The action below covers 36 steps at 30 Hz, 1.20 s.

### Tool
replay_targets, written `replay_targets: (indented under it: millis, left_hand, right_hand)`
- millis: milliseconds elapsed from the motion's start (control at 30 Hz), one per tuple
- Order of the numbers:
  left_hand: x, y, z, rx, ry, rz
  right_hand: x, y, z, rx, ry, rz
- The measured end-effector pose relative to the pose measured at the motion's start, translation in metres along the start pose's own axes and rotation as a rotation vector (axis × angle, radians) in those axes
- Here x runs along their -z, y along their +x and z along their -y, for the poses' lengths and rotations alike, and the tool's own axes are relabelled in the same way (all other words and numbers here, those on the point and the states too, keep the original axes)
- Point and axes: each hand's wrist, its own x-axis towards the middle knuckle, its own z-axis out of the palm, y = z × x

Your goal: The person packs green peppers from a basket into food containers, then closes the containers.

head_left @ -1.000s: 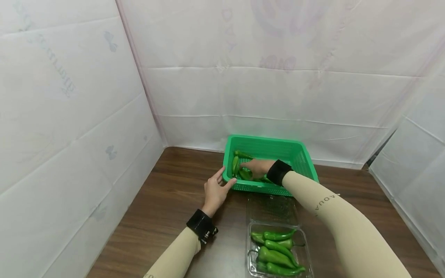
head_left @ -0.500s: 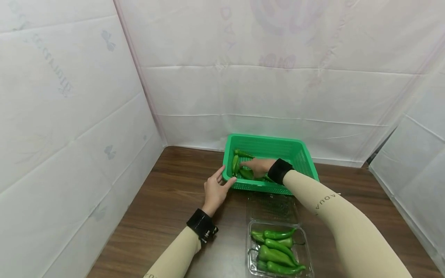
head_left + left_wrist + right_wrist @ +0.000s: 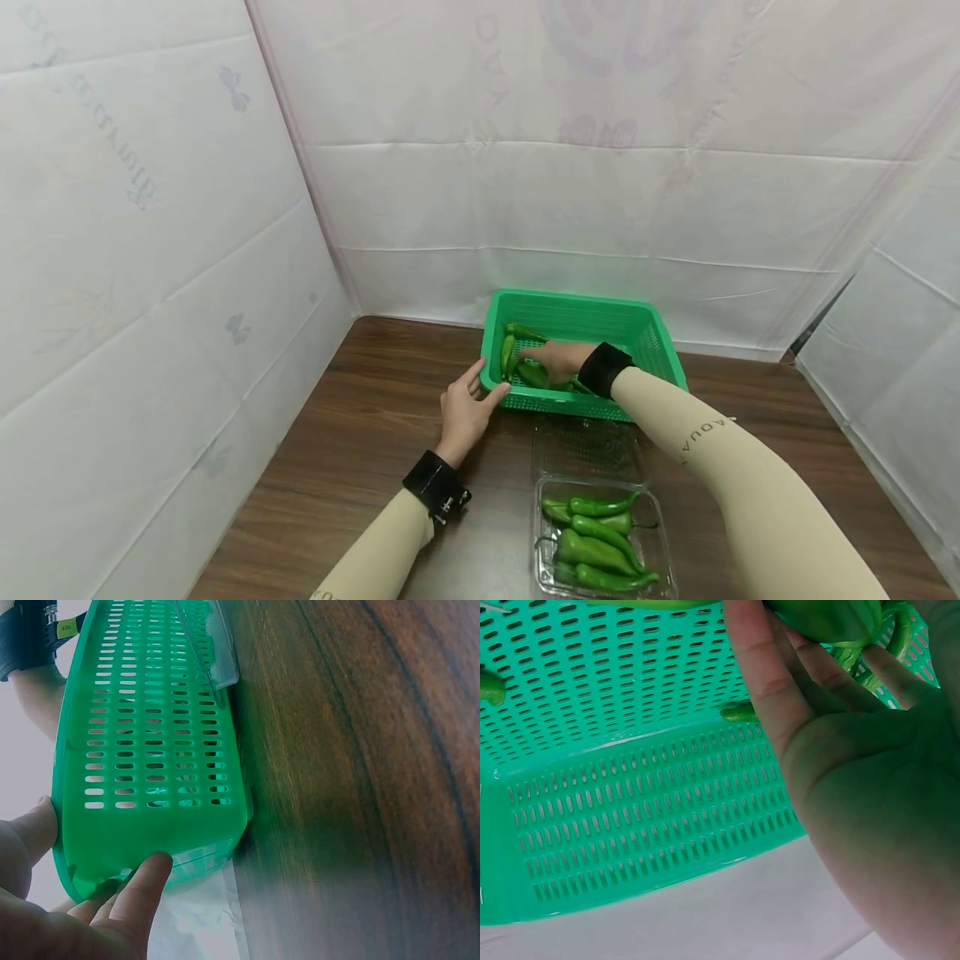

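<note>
Meanwhile left hand (image 3: pixel 465 410) braces basket (image 3: pixel 645 329) corner — right hand (image 3: pixel 558 360) inside

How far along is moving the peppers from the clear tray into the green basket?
Partly done. A few peppers already lie in the green basket. The right hand is inside it on another pepper, while the left hand steadies the basket's corner. About five peppers still wait in the clear tray.
</note>
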Motion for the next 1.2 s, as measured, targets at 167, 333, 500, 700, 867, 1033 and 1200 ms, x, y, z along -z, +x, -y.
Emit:
replay_targets:
  millis: [167, 333, 500, 700, 867, 1033, 1200]
  left_hand:
    - [-0.003, 0.001, -0.001, 0.0, -0.006, 0.013]
    - [-0.002, 0.002, -0.003, 0.012, -0.006, 0.017]
    - [0.0, 0.003, -0.002, 0.027, 0.011, 0.009]
    - [0.007, 0.007, -0.001, 0.026, 0.021, 0.007]
    - [0.017, 0.01, 0.0, 0.011, 0.014, -0.013]
    - [0.025, 0.011, 0.002, 0.0, 0.04, -0.018]
    - [0.032, 0.011, 0.003, 0.007, 0.055, -0.019]
  right_hand:
    - [0.0, -0.004, -0.004, -0.021, 0.007, 0.004]
    - [0.005, -0.011, -0.001, -0.015, 0.017, -0.015]
    - [0.011, -0.018, 0.001, 0.003, 0.038, -0.041]
    - [0.024, -0.025, 0.003, 0.041, 0.028, -0.101]
    - [0.034, -0.028, 0.01, 0.091, 0.054, -0.139]
    - [0.037, -0.031, 0.013, 0.127, 0.062, -0.179]
    - [0.039, -0.037, 0.014, 0.126, 0.075, -0.231]
